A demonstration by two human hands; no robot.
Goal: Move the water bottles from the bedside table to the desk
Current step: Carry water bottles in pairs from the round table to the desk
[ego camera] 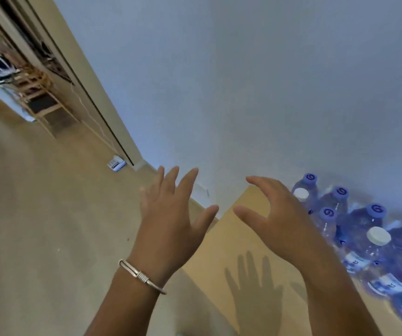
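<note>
Left hand (168,219): raised in mid-air, fingers straight and spread, thumb out to the side; holds nothing, touches nothing. A silver bracelet (139,275) sits on its wrist. Floor (37,214) lies below and to the left of this hand.

Right hand (280,219): also in mid-air, fingers loosely curved, thumb pointing toward the left hand; holds nothing. Gap between the two hands is small, thumbs near but apart.

Water bottles (369,243): a tight cluster just right of the right hand, standing on the tan table top (221,258). Most caps are blue, approx. three are white. Bottles are motion-blurred, so label text can't be read. The nearest bottle sits just behind the right hand's knuckles; cannot tell whether they touch.

Table top runs under and between both hands; a hand shadow (253,287) falls on it below the right wrist.

Wall (268,81): plain, pale, fills the area beyond both hands.

Far left of the left hand, well apart: a wooden rack (42,100) w/ blurred items, and a small white device (116,164) on the floor at the wall base.
</note>
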